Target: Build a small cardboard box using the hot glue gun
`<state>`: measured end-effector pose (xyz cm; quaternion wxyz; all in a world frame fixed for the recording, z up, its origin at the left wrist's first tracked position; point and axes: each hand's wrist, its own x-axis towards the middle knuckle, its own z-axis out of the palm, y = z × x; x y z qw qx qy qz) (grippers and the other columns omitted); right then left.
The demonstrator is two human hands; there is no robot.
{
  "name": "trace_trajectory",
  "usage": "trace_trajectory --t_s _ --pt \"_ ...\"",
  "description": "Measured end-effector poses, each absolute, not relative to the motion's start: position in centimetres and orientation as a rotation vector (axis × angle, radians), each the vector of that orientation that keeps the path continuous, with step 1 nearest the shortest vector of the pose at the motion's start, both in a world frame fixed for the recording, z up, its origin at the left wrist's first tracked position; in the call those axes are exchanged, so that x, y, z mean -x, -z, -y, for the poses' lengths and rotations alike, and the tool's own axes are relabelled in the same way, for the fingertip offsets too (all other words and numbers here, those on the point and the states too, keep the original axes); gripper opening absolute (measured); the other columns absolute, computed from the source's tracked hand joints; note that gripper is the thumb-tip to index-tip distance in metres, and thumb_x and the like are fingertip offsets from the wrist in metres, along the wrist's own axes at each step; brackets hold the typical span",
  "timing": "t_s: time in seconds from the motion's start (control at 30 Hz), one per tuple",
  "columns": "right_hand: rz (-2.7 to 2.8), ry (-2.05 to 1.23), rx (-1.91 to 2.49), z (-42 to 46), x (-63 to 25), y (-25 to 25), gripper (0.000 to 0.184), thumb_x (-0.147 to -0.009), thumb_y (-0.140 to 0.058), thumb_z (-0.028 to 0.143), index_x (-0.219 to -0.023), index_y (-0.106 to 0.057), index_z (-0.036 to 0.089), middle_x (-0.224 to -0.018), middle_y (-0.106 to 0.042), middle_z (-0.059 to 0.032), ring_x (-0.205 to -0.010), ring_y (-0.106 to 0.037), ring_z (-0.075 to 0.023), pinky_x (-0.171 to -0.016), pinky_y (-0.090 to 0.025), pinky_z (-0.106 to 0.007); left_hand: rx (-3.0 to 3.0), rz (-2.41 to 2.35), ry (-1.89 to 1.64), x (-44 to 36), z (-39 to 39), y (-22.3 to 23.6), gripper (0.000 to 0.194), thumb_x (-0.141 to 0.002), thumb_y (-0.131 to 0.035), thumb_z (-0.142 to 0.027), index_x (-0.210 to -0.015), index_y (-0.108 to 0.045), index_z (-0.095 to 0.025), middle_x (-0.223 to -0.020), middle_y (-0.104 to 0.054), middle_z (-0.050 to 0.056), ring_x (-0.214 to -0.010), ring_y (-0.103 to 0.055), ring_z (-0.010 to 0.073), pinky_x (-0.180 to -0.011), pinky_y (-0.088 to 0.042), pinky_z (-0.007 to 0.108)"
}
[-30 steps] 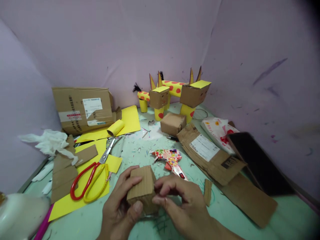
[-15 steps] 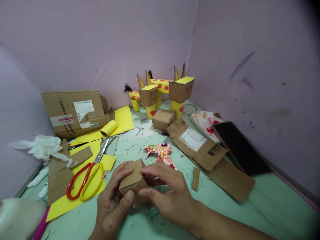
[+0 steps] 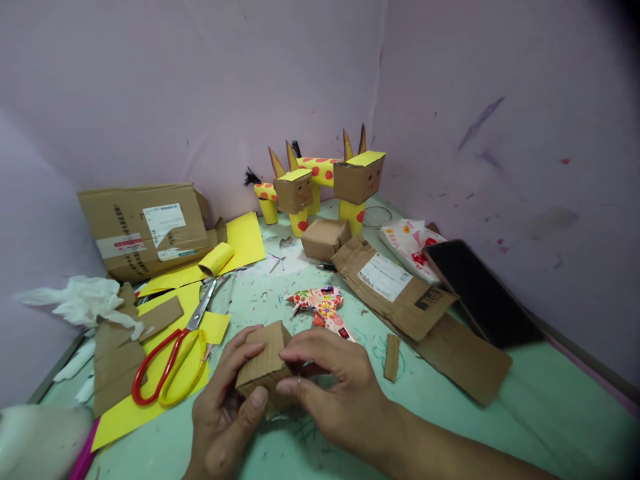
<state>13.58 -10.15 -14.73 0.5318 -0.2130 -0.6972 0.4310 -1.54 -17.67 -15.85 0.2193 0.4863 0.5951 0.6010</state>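
A small cardboard box (image 3: 265,357) is between my two hands, low in the middle of the view. My left hand (image 3: 227,393) wraps round its left side, thumb on the near face and fingers along the far upper edge. On the right side, my right hand (image 3: 340,383) pinches the box with thumb and fingers. Its underside and right face are partly hidden. Just beyond lies a floral-patterned glue gun (image 3: 323,303). Scissors (image 3: 180,357) with one red and one yellow handle loop rest left of my hands on yellow paper (image 3: 150,413).
Two cardboard-headed, red-spotted yellow animal figures (image 3: 357,180) stand at the back beside a closed small box (image 3: 326,239). A larger carton (image 3: 135,250) leans on the left wall. Flattened cardboard (image 3: 460,357), a dark tablet-like slab (image 3: 480,293) and a cardboard strip (image 3: 392,358) lie right.
The view has shifted slightly. Both hands keep their hold on the box, which has tilted a little.
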Motion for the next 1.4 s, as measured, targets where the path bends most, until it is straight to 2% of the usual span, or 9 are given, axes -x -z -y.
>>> trace_trajectory --t_s 0.13,0.3,0.5,0.57,0.63,0.73,0.87,1.1,1.4 --pt "1.665 -1.044 0.514 10.3 -13.6 14.7 0.016 -0.068 -0.074 0.006 -0.084 -0.073 0.008 -0.080 -0.072 -0.0122 -0.075 -0.067 -0.0194 -0.063 -0.055 -0.026 -1.367 -1.674 -1.637 1.6 17.7 15.8 0.028 -0.074 -0.072 -0.036 -0.102 -0.072 -0.032 -0.125 -0.065 0.001 -0.124 -0.054 0.0264 -0.101 -0.044 0.032" --pt "1.711 -1.098 0.579 10.4 -13.7 14.8 0.019 -0.069 -0.073 0.010 -0.087 -0.069 0.013 -0.080 -0.071 -0.0081 -0.073 -0.065 -0.0185 -0.065 -0.055 -0.028 -1.451 -1.659 -1.588 2.1 17.7 15.7 0.028 -0.076 -0.069 -0.034 -0.105 -0.071 -0.034 -0.127 -0.064 0.000 -0.124 -0.054 0.0253 -0.099 -0.046 0.031" --pt "1.659 -1.351 0.754 10.3 -13.7 14.4 0.047 -0.060 -0.079 0.012 -0.103 -0.062 0.019 -0.091 -0.068 -0.0026 -0.070 -0.063 -0.0151 -0.066 -0.056 -0.027 -1.250 -1.550 -1.601 2.1 17.9 15.6 0.030 -0.074 -0.071 -0.035 -0.103 -0.073 -0.032 -0.127 -0.064 0.002 -0.126 -0.052 0.0296 -0.099 -0.048 0.034" --pt "1.709 -1.276 0.804 10.2 -13.8 13.9 0.058 -0.057 -0.082 0.018 -0.110 -0.059 0.019 -0.104 -0.066 -0.0067 -0.079 -0.063 -0.0186 -0.074 -0.056 -0.033 -1.097 -1.512 -1.632 1.9 17.9 15.6 0.032 -0.070 -0.074 -0.036 -0.101 -0.074 -0.029 -0.126 -0.064 0.004 -0.127 -0.050 0.0327 -0.100 -0.047 0.037" --pt "1.768 -1.237 0.879 10.0 -13.9 13.4 0.074 -0.054 -0.085 0.027 -0.121 -0.055 0.017 -0.123 -0.060 -0.0130 -0.103 -0.060 -0.0269 -0.090 -0.050 -0.043 -0.960 -1.489 -1.651 1.8 18.0 15.6 0.035 -0.066 -0.077 -0.037 -0.099 -0.074 -0.026 -0.125 -0.065 0.006 -0.127 -0.050 0.0355 -0.103 -0.045 0.041" --pt "1.768 -1.416 0.984 10.0 -14.1 13.1 0.093 -0.053 -0.086 0.038 -0.134 -0.045 0.019 -0.135 -0.054 -0.0153 -0.122 -0.050 -0.0325 -0.103 -0.040 -0.051 -0.818 -1.437 -1.655 1.4 17.9 15.4 0.038 -0.061 -0.080 -0.036 -0.096 -0.075 -0.025 -0.125 -0.065 0.008 -0.124 -0.052 0.0392 -0.101 -0.046 0.046" --pt "1.644 -1.584 0.956 10.2 -14.0 13.4 0.082 -0.057 -0.083 0.039 -0.129 -0.047 0.022 -0.122 -0.062 -0.0103 -0.111 -0.059 -0.0272 -0.097 -0.046 -0.045 -0.698 -1.406 -1.653 0.6 17.6 14.7 0.040 -0.058 -0.082 -0.035 -0.095 -0.074 -0.023 -0.128 -0.064 0.008 -0.123 -0.053 0.0403 -0.100 -0.047 0.047" --pt "1.751 -1.394 0.953 10.4 -14.1 13.1 0.081 -0.058 -0.081 0.028 -0.130 -0.045 0.019 -0.123 -0.059 -0.0111 -0.114 -0.056 -0.0275 -0.100 -0.043 -0.047 -0.941 -1.553 -1.559 0.3 17.5 13.4 0.036 -0.059 -0.080 -0.041 -0.091 -0.075 -0.025 -0.137 -0.057 0.006 -0.132 -0.042 0.0406 -0.096 -0.050 0.042" --pt "1.924 -1.288 0.698 10.9 -14.0 13.9 0.073 -0.069 -0.075 0.021 -0.134 -0.042 0.015 -0.132 -0.055 -0.0138 -0.122 -0.050 -0.0247 -0.107 -0.040 -0.041 -1.067 -1.514 -1.480 0.4 17.9 13.9 0.037 -0.081 -0.062 -0.046 -0.113 -0.070 -0.030 -0.137 -0.058 0.002 -0.137 -0.037 0.0320 -0.113 -0.033 0.042"
